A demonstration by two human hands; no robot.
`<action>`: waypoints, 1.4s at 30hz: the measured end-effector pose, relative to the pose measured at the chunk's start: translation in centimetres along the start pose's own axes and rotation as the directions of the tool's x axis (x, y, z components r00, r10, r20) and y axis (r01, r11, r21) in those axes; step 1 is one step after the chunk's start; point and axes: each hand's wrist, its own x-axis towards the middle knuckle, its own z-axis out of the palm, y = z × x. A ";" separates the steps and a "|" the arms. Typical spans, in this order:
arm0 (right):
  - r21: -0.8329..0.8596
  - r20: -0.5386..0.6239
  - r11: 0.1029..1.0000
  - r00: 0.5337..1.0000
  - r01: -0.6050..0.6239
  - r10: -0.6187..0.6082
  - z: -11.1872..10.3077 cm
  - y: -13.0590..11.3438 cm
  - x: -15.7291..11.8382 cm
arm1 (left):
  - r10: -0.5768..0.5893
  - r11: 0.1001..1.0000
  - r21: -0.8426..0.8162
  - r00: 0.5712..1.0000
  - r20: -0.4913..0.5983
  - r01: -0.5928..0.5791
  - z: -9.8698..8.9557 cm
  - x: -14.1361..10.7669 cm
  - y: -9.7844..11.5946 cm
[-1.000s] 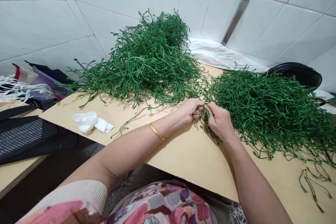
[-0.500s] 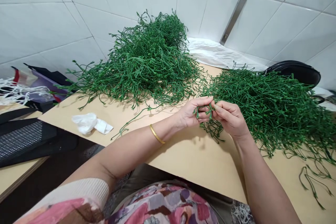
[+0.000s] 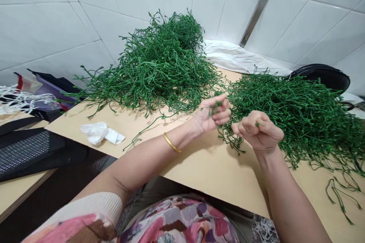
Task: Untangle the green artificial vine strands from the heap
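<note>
My left hand (image 3: 209, 115) is closed with fingers curled around a green plastic stem (image 3: 218, 105), which is blurred by motion. To its right and slightly apart, my right hand (image 3: 258, 131) is closed like a fist. A small green tip (image 3: 257, 124) pokes out between its fingers; the rest of that piece is hidden. Beyond my left hand rises a tall heap of green stems (image 3: 162, 72) with small branching tips. A second, lower heap of green stems (image 3: 296, 114) lies behind and right of my right hand.
Crumpled white tissue (image 3: 98, 133) lies on the tan board (image 3: 199, 167) at left. Single stems (image 3: 339, 197) lie loose at front right. A black round case (image 3: 322, 76) and white cloth (image 3: 236, 55) are by the tiled wall. White strands (image 3: 24, 97) and black mesh (image 3: 25, 150) sit at far left.
My hands were together, fingertips meeting at the green stem. Now they are apart: the right hand has moved slightly right and down and turned, and the left has curled its fingers.
</note>
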 end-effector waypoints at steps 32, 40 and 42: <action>-0.824 -0.391 0.493 0.910 -0.280 -0.136 -1.5 2.2 0.8 | 0.203 0.883 0.456 0.967 -0.156 -0.112 -2.8 1.8 -1.7; -0.527 -0.471 0.817 0.881 -0.234 -0.052 -2.4 1.2 0.8 | 0.330 0.833 0.522 0.923 -0.198 -0.186 -2.1 1.4 -0.5; -0.470 -0.495 0.850 0.868 -0.240 -0.029 -2.5 1.2 0.9 | 0.409 0.763 0.605 0.895 -0.177 -0.228 -1.9 1.3 -0.2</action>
